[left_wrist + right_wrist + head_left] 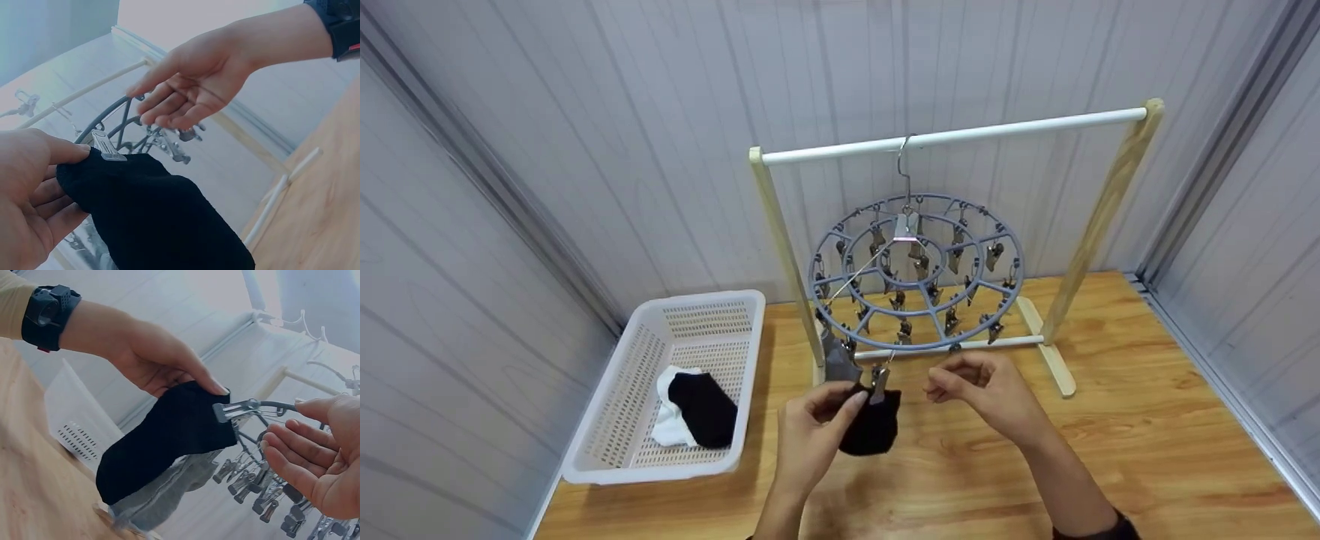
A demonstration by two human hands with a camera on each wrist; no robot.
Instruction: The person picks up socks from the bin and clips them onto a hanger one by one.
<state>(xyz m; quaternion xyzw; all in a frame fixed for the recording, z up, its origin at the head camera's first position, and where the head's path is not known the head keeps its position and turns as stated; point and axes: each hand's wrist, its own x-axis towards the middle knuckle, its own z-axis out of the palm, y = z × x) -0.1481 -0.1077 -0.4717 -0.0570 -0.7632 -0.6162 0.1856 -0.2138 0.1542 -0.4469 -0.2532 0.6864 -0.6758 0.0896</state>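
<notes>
the left hand point(810, 431) holds a black sock point(873, 424) by its upper edge, thumb on the near side and fingers curled behind the cloth. right at the thumb tip a clip point(878, 382) bites the same edge, so the sock hangs from the clip with its long axis running down and away from the hand toward the tabletop point(1110, 450). the left wrist view shows the thumb touching the clip point(107, 147) where it meets the sock point(157, 219).

the right hand point(979, 390) hovers just to the right of the sock, holding nothing, fingers loosely bent and apart from the clip. in the right wrist view its palm point(320, 461) faces the clip point(230, 410), near but not touching. so the left hand is on the sock and the right hand is the free one, a short way off to the side.

beyond both hands, the round clip hanger point(915, 274) hangs by its hook from the rail of a wooden rack point(952, 137). a grey sock point(838, 362) is pinned just left of the black one. farther left of the left hand, a white basket point(600, 450) sits on the tabletop holding a white sock point(667, 420) and another black sock point(705, 409).
</notes>
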